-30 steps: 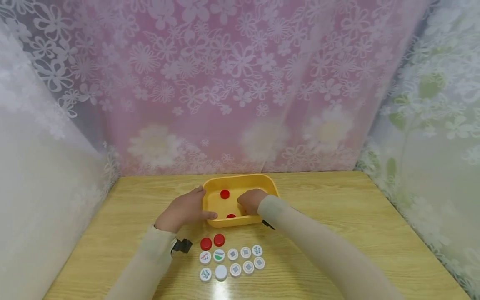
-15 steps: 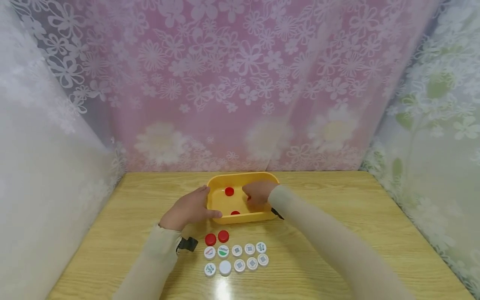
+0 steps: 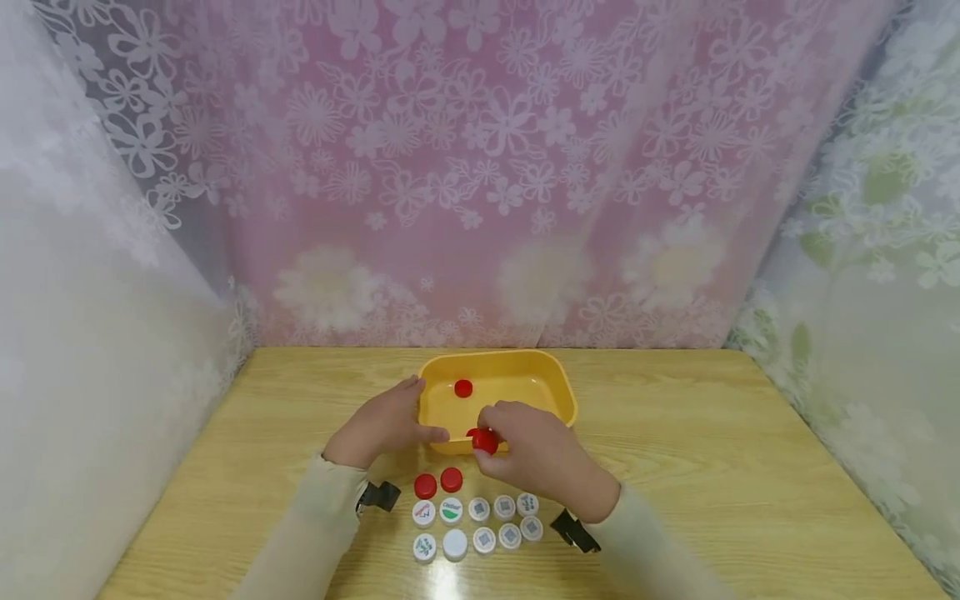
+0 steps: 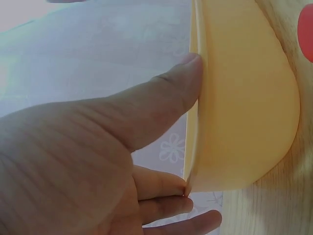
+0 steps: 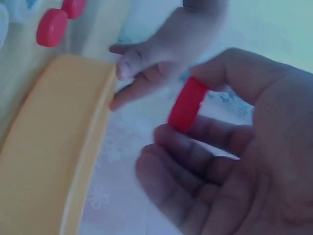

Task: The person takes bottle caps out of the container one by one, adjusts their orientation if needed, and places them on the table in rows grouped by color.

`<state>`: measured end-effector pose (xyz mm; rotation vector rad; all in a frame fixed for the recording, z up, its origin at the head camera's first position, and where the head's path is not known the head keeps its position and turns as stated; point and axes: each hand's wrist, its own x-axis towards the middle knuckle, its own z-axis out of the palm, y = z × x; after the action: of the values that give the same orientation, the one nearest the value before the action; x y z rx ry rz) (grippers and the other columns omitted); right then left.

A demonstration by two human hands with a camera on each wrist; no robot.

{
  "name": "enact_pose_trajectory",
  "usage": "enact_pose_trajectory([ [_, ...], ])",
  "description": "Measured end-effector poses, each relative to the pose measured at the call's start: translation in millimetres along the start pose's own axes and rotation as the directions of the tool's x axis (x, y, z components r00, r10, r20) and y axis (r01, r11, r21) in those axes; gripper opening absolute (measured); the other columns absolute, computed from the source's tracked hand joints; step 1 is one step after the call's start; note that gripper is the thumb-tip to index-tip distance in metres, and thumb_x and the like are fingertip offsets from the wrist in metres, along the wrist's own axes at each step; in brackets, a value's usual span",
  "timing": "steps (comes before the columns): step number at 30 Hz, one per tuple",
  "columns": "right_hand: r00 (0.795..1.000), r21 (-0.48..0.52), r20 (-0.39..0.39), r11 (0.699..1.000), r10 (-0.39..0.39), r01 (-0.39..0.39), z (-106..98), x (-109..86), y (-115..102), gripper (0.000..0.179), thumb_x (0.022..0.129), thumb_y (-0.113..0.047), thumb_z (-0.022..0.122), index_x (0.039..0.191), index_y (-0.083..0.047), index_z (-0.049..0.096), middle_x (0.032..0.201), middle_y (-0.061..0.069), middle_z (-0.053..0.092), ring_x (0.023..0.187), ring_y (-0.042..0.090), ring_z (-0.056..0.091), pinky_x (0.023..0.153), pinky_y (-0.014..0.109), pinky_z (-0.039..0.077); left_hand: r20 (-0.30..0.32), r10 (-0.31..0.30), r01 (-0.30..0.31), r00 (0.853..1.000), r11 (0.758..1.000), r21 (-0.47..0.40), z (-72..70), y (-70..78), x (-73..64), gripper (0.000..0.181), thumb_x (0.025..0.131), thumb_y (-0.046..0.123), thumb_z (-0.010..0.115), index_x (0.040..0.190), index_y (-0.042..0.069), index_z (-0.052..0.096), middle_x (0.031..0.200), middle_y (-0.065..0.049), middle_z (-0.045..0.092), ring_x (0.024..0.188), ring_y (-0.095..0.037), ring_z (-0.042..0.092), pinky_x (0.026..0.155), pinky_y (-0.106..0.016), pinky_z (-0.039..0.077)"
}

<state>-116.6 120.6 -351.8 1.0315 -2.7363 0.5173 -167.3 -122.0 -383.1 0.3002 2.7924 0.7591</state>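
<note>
My right hand [image 3: 543, 454] pinches a red bottle cap [image 3: 485, 441] between thumb and fingers, over the front rim of a yellow plastic tub [image 3: 525, 357]. In the right wrist view the held cap [image 5: 188, 104] is seen edge-on. At the tub's left front corner rests my left hand [image 3: 384, 423], its thumb on the front rim and its fingers, fairly straight, against the left end. The left wrist view shows that thumb [image 4: 168, 90] lying on the rim. Inside the tub lies one red cap [image 3: 463, 388]; another shows partly behind the held one.
In front of the tub, two red caps [image 3: 425, 486] sit side by side on the wooden table [image 3: 675, 400]. Two rows of white caps [image 3: 454, 545] with printed tops, one of them plain, lie nearer me. Floral curtains [image 3: 480, 208] hang round the table's back and sides.
My right hand has come up out of the tub and toward me, with a red cap in its fingers. The left hand stays at the tub's corner.
</note>
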Motion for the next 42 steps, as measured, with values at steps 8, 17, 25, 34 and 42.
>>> enact_pose_trajectory([
  [8, 0.978, -0.143, 0.166, 0.985, 0.124, -0.101, 31.7, -4.2, -5.4, 0.034, 0.087, -0.039, 0.083, 0.076, -0.018, 0.058, 0.059, -0.009, 0.043, 0.054, 0.01, 0.041, 0.05, 0.024, 0.034, -0.001, 0.016, -0.016, 1.0, 1.0, 0.002, 2.0, -0.5, -2.9, 0.101, 0.084, 0.049, 0.084, 0.161, 0.005, 0.035, 0.167, -0.015, 0.03, 0.152, -0.034, 0.034, 0.12, -0.054, 0.034],
  [17, 0.972, -0.245, 0.206, 0.968, 0.111, -0.058, 51.0, -2.7, -6.3, 0.027, 0.086, -0.031, 0.084, 0.078, -0.017, 0.062, 0.063, -0.008, 0.044, 0.059, 0.013, 0.042, 0.052, 0.027, 0.035, -0.001, 0.011, -0.011, 1.0, 1.0, -0.016, -1.8, 0.6, -5.3, 0.103, 0.085, 0.048, 0.084, 0.162, 0.004, 0.031, 0.168, -0.016, 0.027, 0.153, -0.035, 0.032, 0.12, -0.055, 0.033],
  [25, 0.963, -0.245, 0.234, 0.967, 0.132, -0.073, 64.3, -1.6, -4.2, 0.03, 0.086, -0.033, 0.085, 0.084, -0.017, 0.06, 0.066, -0.008, 0.047, 0.059, 0.012, 0.045, 0.054, 0.026, 0.041, 0.006, 0.008, -0.007, 1.0, 0.999, -0.038, 1.1, -2.4, -2.5, 0.102, 0.084, 0.047, 0.085, 0.162, 0.008, 0.033, 0.168, -0.014, 0.028, 0.152, -0.035, 0.034, 0.119, -0.056, 0.034],
  [34, 0.97, -0.166, 0.231, 0.985, 0.081, -0.043, 58.3, -0.2, -2.7, 0.025, 0.089, -0.027, 0.082, 0.071, -0.021, 0.065, 0.061, -0.012, 0.05, 0.057, 0.009, 0.044, 0.053, 0.024, 0.039, -0.001, 0.003, -0.003, 1.0, 0.999, -0.039, 2.7, -3.6, -1.7, 0.101, 0.083, 0.048, 0.085, 0.162, 0.009, 0.035, 0.168, -0.012, 0.031, 0.149, -0.034, 0.039, 0.118, -0.056, 0.036],
  [42, 0.976, -0.025, 0.141, 0.986, 0.167, -0.165, 17.5, 18.9, 13.2, 0.02, 0.095, -0.031, 0.073, 0.077, -0.022, 0.068, 0.065, -0.014, 0.059, 0.061, 0.009, 0.052, 0.057, 0.027, 0.044, 0.002, 0.013, -0.013, 1.0, 1.0, -0.008, 1.4, -3.1, 0.4, 0.101, 0.085, 0.049, 0.084, 0.162, 0.006, 0.034, 0.168, -0.014, 0.031, 0.147, -0.035, 0.041, 0.118, -0.055, 0.037],
])
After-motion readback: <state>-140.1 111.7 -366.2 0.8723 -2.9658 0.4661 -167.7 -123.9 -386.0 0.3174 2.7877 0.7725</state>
